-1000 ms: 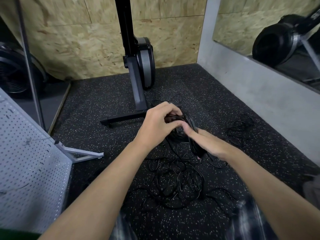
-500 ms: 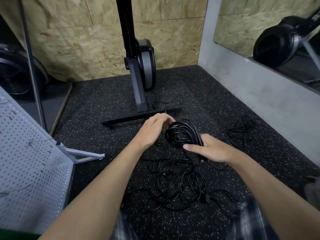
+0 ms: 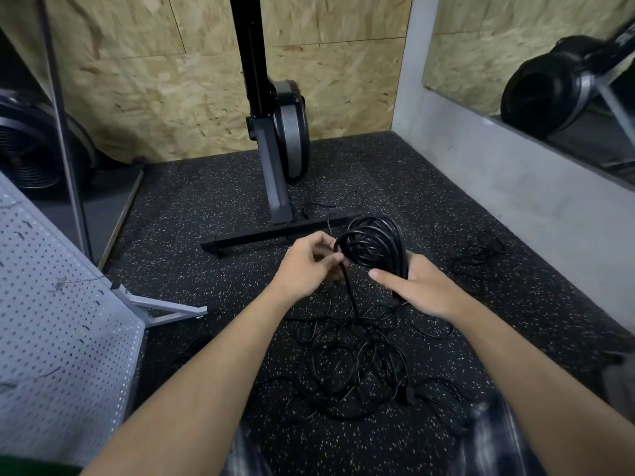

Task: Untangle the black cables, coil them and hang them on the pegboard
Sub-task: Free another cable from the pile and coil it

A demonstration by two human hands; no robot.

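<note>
Black coil point(image 3: 372, 245) is sitting in the right hand point(image 3: 417, 286), grip clamped round its lower side. Left hand point(image 3: 309, 266) is pinching the loose strand point(image 3: 350, 290) just beside the coil, where it's running down to the tangle point(image 3: 354, 365) below. I'd be letting slack slide through and matching loop sizes so nothing's twisting. Pegboard point(image 3: 62, 324) is standing well left of the coil.

Dim, even indoor light; wide-angle edge warping, slight blur.

Tangled cables point(image 3: 354, 365) below; machine base point(image 3: 281, 231) ahead.

upright black cable coil point(image 3: 372, 243) above tangled black cables point(image 3: 357, 365) on floor, grey pegboard point(image 3: 58, 324) left
</note>
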